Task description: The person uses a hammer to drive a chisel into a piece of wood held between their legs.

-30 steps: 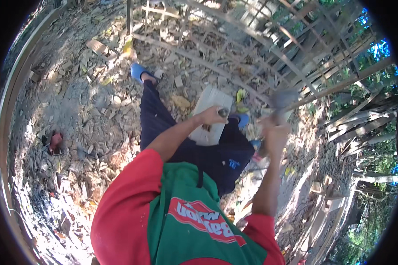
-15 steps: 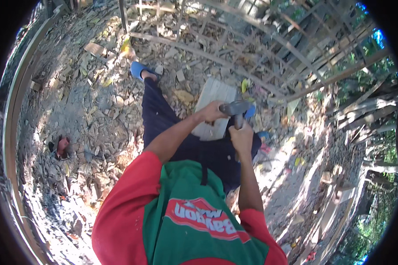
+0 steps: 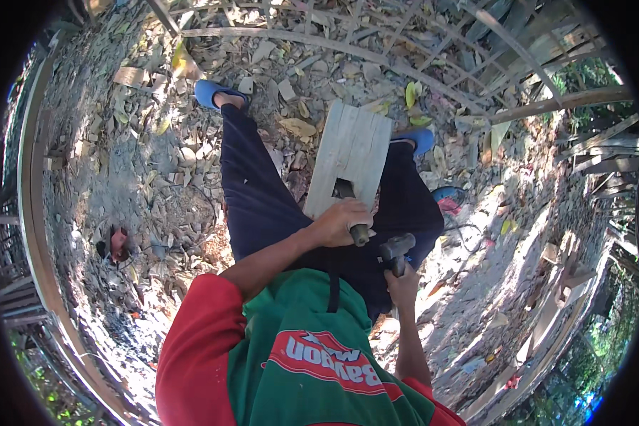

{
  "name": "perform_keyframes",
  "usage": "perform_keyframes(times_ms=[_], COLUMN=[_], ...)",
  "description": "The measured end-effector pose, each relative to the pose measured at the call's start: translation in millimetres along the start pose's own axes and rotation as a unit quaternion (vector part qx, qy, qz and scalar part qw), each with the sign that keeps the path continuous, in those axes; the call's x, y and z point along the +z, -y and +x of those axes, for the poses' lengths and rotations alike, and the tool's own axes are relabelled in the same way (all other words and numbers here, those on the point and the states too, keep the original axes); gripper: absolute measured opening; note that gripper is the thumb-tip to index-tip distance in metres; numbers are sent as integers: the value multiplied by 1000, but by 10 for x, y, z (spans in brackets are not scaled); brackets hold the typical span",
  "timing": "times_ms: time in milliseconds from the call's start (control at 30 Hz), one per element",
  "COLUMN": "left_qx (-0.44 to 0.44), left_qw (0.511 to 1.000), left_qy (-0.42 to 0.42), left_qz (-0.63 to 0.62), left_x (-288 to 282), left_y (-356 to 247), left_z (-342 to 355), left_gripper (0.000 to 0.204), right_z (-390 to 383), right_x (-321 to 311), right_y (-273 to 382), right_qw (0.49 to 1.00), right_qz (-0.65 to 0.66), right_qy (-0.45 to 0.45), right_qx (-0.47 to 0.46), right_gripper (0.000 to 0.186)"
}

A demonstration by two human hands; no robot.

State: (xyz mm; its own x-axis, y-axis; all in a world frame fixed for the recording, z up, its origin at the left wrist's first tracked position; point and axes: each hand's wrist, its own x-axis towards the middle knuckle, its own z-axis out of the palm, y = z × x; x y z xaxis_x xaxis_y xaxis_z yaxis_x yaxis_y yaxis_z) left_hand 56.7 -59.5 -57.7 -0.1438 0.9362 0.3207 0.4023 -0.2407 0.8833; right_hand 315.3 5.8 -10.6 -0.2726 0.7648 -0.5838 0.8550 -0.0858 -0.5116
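One hammer [image 3: 397, 246] lowered and drawn off one chisel-like tool [image 3: 361, 235], right hand [image 3: 403, 282] closed round the hammer, left hand [image 3: 341, 220] wrapped round the tool, hands apart, tool slanting at one hole [image 3: 341, 183] in one wooden board [image 3: 353, 142], two trousered legs [image 3: 263, 170], two blue shoes [image 3: 207, 94].

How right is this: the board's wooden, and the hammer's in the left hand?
Not quite: the head view shows the hammer in the right hand; the left hand grips another tool. The board is indeed wooden.
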Motion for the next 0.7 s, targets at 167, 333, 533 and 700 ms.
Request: perform_keyframes(times_ms=[167, 333, 533, 700], left_qx=[-9, -12, -15, -11], left_qw=[998, 995, 993, 993], left_qy=[23, 28, 33, 30], left_qz=[-64, -95, -112, -115], left_x=[-240, -340, -370, -410], left_y=[-193, -259, -269, -297], left_z=[166, 198, 195, 210], left_gripper=[26, 25, 24, 23], right_z=[193, 322, 348, 332], right_x=[-23, -91, -96, -77], right_y=[-4, 106, 130, 67], right_qw=[1000, 998, 996, 998], right_qz=[-27, -30, -32, -20], right_qy=[-10, 26, 38, 20], right_qx=[10, 50, 69, 51], right_gripper=[24, 26, 28, 27])
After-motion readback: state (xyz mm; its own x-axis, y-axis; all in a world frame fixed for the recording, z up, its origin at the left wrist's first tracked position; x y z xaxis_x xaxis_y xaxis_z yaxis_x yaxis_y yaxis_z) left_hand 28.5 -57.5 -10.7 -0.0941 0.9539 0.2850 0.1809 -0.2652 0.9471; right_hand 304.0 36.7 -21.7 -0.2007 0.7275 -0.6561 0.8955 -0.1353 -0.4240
